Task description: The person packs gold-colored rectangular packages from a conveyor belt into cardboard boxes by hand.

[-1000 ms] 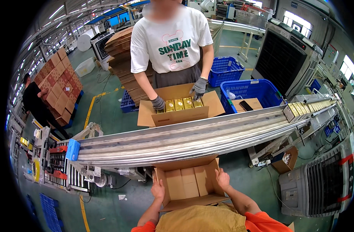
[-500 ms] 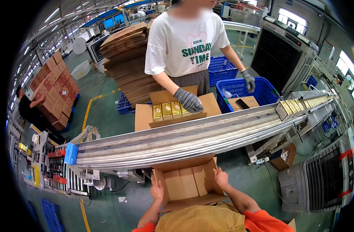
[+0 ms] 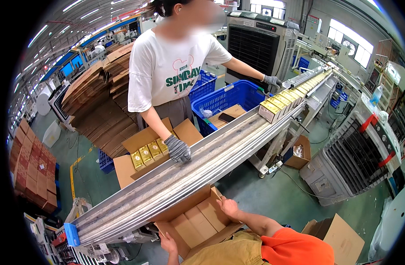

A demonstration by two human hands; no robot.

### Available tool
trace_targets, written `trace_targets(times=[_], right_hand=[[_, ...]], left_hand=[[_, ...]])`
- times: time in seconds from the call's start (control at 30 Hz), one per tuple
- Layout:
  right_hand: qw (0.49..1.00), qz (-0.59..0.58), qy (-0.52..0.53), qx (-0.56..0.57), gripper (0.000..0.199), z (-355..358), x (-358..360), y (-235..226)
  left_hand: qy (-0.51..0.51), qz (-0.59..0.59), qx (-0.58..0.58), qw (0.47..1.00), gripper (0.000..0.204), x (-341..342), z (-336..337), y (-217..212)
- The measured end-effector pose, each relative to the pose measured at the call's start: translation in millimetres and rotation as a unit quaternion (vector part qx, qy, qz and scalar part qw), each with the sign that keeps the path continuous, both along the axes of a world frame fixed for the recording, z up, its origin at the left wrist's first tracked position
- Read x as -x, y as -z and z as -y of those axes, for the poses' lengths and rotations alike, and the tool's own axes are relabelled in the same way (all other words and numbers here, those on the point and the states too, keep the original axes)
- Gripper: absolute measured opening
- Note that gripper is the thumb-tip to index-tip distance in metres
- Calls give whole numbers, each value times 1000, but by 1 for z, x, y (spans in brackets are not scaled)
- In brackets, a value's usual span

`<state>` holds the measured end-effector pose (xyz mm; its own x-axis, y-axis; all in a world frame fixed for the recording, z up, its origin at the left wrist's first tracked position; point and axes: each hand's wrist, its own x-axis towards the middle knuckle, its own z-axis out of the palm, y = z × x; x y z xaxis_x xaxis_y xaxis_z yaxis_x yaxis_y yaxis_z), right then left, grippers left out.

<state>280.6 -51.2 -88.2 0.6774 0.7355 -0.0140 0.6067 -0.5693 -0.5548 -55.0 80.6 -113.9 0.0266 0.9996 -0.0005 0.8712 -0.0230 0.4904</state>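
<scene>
An open cardboard box (image 3: 194,224) with nothing in it sits against my front, just below the near edge of the conveyor (image 3: 180,176). My left hand (image 3: 168,243) grips its left wall, fingers partly hidden behind the cardboard. At the opposite side, my right hand (image 3: 228,206) is closed on the right wall near the top corner. Across the conveyor stands a co-worker in grey gloves. One gloved hand (image 3: 177,149) hovers over the belt, the other (image 3: 272,81) reaches near a row of gold packs (image 3: 282,102) on the conveyor's right part.
Beside the co-worker, another carton (image 3: 132,176) holds several gold packs. A blue crate (image 3: 229,95) with cardboard and a dark phone stands behind the conveyor. Stacked flat cartons (image 3: 96,101) rise at left. A grey air cooler (image 3: 344,163) and an open carton (image 3: 339,240) are at my right.
My view has turned right. The co-worker's one hand has moved from the packs in the carton to above the belt; the other has reached out toward the gold packs. I still hold the box.
</scene>
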Motion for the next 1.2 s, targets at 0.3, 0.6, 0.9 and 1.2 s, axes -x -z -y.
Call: trace_targets(times=[0.3,0.6,0.9,1.2], right_hand=[[1000,5,11,-6,35,-3,1,16],[1000,13,8,7,36,-4,1,13],[999,36,-2,27,38,-1,0,15],[999,38,-8,22,37,-4,1,18]], left_hand=[[2,-2,-2,1000,44,1,0,-4],[-7,-1,-2,1000,48,-1,3,-9],[0,-11,-1,1000,51,-5,3,-13],[-4,-3,-18,1000,49,-1,4,-7]])
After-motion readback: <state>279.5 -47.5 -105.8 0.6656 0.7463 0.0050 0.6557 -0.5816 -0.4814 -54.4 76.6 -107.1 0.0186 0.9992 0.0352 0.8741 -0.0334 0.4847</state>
